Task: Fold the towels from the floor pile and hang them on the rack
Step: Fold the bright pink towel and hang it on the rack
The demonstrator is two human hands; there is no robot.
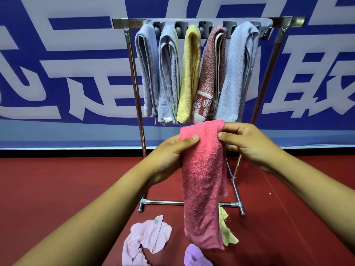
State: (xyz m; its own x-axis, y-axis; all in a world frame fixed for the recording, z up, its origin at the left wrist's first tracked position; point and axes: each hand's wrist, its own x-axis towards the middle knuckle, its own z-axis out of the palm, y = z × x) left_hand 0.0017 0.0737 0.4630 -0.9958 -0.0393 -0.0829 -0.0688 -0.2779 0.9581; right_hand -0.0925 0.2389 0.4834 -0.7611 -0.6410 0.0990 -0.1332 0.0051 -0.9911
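A pink towel (201, 179), folded into a long narrow strip, hangs down from both my hands in front of the rack. My left hand (172, 150) pinches its upper left edge and my right hand (247, 144) grips its upper right corner. The metal rack (132, 73) stands behind it, with several folded towels over its top bar: two pale blue ones (148, 73) at the left, a yellow one (189, 73), a reddish-brown patterned one (210, 73) and another pale blue one (238, 73) at the right. Loose towels lie on the floor below.
On the red floor lie a light pink towel (146, 240), a purple towel (196, 256) and a pale yellow towel (226, 231) partly behind the hanging strip. The rack's base bar (165, 202) crosses just behind them. A blue-and-white banner wall (67, 73) stands behind the rack.
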